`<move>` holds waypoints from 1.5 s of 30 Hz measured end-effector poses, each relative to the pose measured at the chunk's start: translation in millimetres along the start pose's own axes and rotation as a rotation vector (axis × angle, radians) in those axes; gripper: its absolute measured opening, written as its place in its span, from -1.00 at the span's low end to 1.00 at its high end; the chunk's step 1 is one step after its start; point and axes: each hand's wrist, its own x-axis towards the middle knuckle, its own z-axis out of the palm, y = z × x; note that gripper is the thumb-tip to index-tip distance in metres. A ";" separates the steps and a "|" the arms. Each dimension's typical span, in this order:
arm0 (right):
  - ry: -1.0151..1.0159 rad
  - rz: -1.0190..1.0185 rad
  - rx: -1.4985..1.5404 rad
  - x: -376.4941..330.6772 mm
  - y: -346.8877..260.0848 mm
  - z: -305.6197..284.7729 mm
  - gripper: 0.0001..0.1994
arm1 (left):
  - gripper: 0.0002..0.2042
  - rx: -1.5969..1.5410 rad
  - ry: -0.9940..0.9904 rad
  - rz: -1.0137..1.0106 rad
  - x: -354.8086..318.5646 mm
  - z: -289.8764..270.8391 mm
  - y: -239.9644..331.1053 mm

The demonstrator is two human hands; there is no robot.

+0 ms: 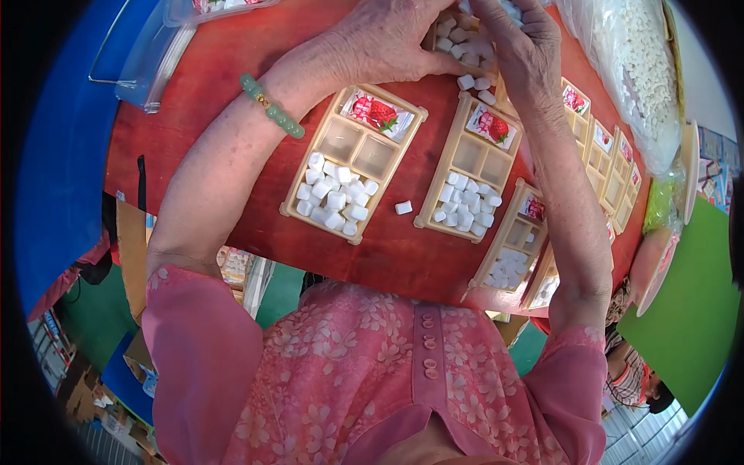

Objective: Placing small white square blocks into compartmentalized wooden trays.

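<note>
At the top of the head view my left hand (384, 43) grips the left side of a beige divided tray (431, 39), its thumb along the near edge. White marshmallows (459, 37) fill that tray's near compartment. Over its right side my right hand (529, 50) curls around several marshmallows; the upper edge cuts off some fingertips. A few loose marshmallows (477, 84) lie just below the tray. Nearer to me stand two more trays, one on the left (359, 164) and one on the right (463, 167), each with marshmallows and a strawberry-print packet. Between them lies a single marshmallow (404, 207).
More beige trays (508, 232) line the right of the red table (256, 209), partly behind my right forearm. A large clear bag of white pieces (635, 77) lies at the far right. A clear plastic tub (159, 66) stands at the far left.
</note>
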 end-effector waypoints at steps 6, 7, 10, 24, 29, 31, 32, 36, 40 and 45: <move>-0.073 -0.069 -0.214 12.5 16.3 -26.0 -0.84 | -0.40 0.114 0.017 -0.010 -4.0 5.2 -3.8; -0.111 -0.066 -0.100 14.9 17.5 -30.2 -0.85 | -0.40 0.111 0.016 -0.005 -3.4 5.5 -3.0; -0.220 -0.064 0.242 21.3 19.4 -43.8 -0.88 | -0.57 0.099 0.098 0.020 3.8 3.9 4.2; -0.064 0.023 -0.828 -37.9 -27.9 -90.7 -0.79 | -0.36 -0.124 -0.110 -0.102 19.5 -11.4 22.8; -0.116 0.091 -0.985 -49.5 -34.3 -79.0 -0.78 | -0.39 -0.036 -0.096 -0.101 12.9 -10.2 19.3; -0.127 0.111 -0.988 -51.4 -34.7 -78.3 -0.77 | -0.40 0.021 -0.105 -0.102 12.5 -10.2 18.8; -0.129 0.112 -0.997 -52.5 -35.7 -77.5 -0.75 | -0.41 -0.001 -0.109 -0.097 12.9 -10.5 17.5; -0.107 0.198 -1.106 -54.9 -45.2 -68.1 -0.72 | -0.41 -0.013 -0.126 -0.099 11.5 -13.3 14.7; -0.068 0.079 -1.039 -56.0 -49.5 -60.8 -0.75 | -0.41 -0.061 -0.135 -0.135 15.8 -12.8 19.0; 0.003 -0.186 -1.283 -60.9 -68.5 -35.3 -0.78 | -0.37 -0.173 -0.108 -0.160 12.0 -15.9 16.6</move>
